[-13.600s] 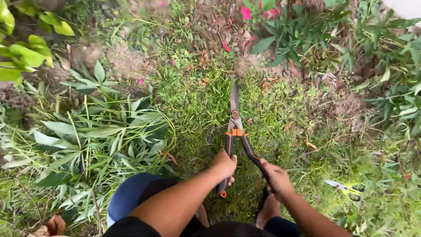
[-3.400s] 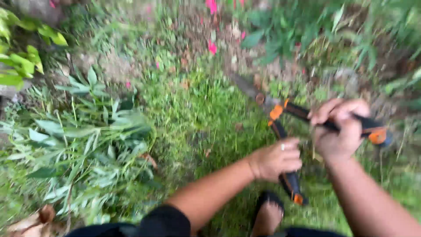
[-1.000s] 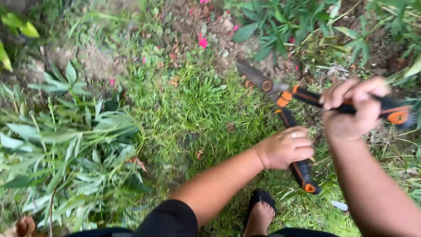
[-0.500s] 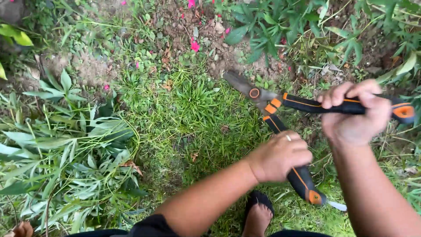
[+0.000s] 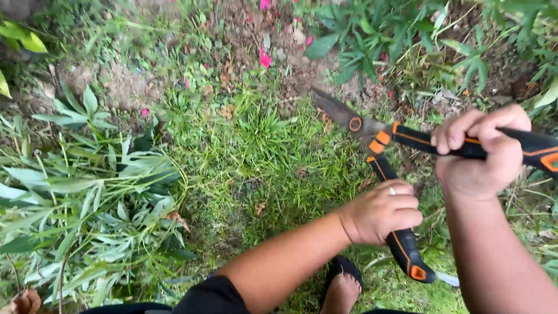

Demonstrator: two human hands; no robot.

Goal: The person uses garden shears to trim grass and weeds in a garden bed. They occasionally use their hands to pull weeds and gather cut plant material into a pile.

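Observation:
I hold a pair of hedge shears (image 5: pixel 372 136) with black and orange handles and grey blades over a patch of grass (image 5: pixel 261 151). My left hand (image 5: pixel 381 212) grips the lower handle, which ends near my foot. My right hand (image 5: pixel 479 154) grips the upper handle, which runs off to the right edge. The handles are spread apart. The blades (image 5: pixel 337 110) point up and left, lying close together above the grass beside bare soil.
A heap of cut leafy stems (image 5: pixel 87 203) lies at the left. Bare soil with pink petals (image 5: pixel 266 60) is at the top. Green plants (image 5: pixel 407 35) crowd the top right. My foot in a black sandal (image 5: pixel 343 285) is at the bottom.
The shears and both hands have shifted slightly to the right in view. Compared with the oldest frame, the shears now point up-left instead of straight ahead.

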